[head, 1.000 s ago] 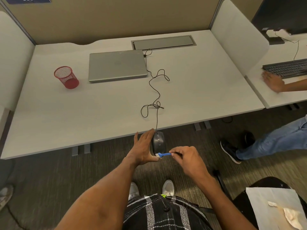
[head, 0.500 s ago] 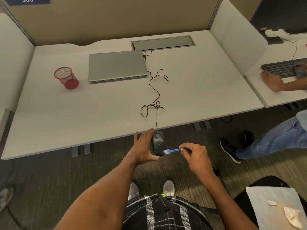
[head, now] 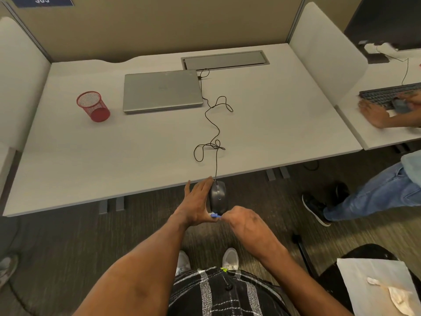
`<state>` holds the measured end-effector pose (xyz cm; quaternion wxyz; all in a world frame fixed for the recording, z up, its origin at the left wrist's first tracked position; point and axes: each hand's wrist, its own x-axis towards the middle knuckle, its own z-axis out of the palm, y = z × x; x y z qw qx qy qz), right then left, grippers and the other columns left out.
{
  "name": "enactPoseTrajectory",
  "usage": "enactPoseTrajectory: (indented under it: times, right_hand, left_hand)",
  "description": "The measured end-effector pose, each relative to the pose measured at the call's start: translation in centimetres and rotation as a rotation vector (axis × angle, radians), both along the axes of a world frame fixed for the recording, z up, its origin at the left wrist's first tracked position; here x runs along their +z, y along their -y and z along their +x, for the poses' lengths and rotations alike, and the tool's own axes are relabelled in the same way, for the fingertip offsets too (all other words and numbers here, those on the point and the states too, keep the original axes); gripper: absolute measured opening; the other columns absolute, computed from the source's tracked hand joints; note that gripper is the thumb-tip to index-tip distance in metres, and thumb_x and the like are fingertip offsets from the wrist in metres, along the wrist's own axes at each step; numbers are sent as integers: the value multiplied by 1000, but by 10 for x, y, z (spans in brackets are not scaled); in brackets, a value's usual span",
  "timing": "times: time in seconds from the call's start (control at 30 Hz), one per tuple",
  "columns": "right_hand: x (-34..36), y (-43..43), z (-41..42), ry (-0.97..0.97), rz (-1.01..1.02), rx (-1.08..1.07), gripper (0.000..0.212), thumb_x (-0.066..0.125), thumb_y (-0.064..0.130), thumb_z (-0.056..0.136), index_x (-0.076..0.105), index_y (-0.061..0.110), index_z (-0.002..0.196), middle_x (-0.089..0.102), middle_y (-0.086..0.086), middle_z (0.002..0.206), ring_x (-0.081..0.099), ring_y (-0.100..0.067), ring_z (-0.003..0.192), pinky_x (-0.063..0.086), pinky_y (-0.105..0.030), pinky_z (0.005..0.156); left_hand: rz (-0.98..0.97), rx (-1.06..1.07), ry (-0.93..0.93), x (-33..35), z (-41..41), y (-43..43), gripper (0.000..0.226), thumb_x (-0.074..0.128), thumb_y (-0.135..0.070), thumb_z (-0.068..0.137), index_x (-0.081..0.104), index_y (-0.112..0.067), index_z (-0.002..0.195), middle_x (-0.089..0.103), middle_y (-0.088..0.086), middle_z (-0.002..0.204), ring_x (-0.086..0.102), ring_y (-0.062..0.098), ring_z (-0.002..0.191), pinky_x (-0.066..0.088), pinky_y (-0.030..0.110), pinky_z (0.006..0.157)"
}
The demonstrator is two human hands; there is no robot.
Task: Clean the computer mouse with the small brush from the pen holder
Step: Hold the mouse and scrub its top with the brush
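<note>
1. Compared with half a second ago, I see the right hand (head: 245, 221) has drawn in toward the mouse (head: 218, 197): then the blue brush (head: 215, 215) reached out sideways with most of its handle showing, now only a short blue stub shows at the mouse's near end. The left hand (head: 197, 202) and the mouse sit where they were, just off the front edge of the desk (head: 136, 144).

2. At the neighbouring desk, another person's hand (head: 373, 114) now has a second, blurred hand and a dark object beside it on the keyboard (head: 387, 95).

3. Most of the brush is hidden inside the right hand's closed fingers; I cannot make out the bristles or whether they touch the mouse. The mouse's left flank is covered by the left palm.

4. The left hand cups the mouse from its left side, fingers extended along it toward the desk, thumb under the near end. The mouse is held in the air in front of the desk edge, its cable (head: 213, 124) running up over the desktop in loops to the closed laptop (head: 161, 91).

5. The right hand pinches the brush, whose visible tip lies between the left thumb and the right fingertips, right at the mouse's near end.

6. The red mesh pen holder (head: 93, 106) stands left of the laptop, well apart from both hands.
</note>
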<state>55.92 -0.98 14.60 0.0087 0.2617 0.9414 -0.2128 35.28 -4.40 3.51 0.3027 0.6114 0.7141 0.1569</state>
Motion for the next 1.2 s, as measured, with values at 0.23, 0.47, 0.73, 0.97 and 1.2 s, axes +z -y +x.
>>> enactPoseTrajectory:
  times: [0.23,0.47,0.73,0.97,1.2]
  right_hand:
    - [11,-12,-5,-78,15,-119,23,52,18,104,69,17,119,69,-4,109,65,-16,100,55,-33,90]
    - [16,-35,-5,91,-150,-154,22,57,18,100,72,19,117,71,-5,108,67,-22,101,55,-37,92]
    - [-5,-74,1,-326,-126,-490,21,64,13,99,75,17,117,77,0,106,66,-2,94,55,-20,88]
    - [-13,-63,26,-127,-251,-393,23,65,16,97,75,30,113,69,24,97,61,16,92,44,2,74]
    - [-2,-60,22,-280,-194,-480,24,65,15,98,73,21,119,74,6,110,65,-1,99,46,-10,87]
  left_hand:
    - [-2,7,4,-2,1,3,133,78,-72,67,2,-24,164,17,2,172,12,21,160,-14,61,125]
    - [10,-6,9,0,-1,3,134,75,-78,65,-1,-29,164,19,2,172,13,21,160,-14,61,125]
    - [22,-14,37,4,5,4,129,79,-70,64,4,-32,162,25,1,169,17,22,159,-10,62,126]
    - [23,15,55,5,3,9,127,79,-70,65,4,-34,161,26,2,168,18,23,158,-10,62,126]
    - [17,12,55,1,5,11,127,80,-70,66,6,-32,162,26,0,169,18,20,159,-11,62,126]
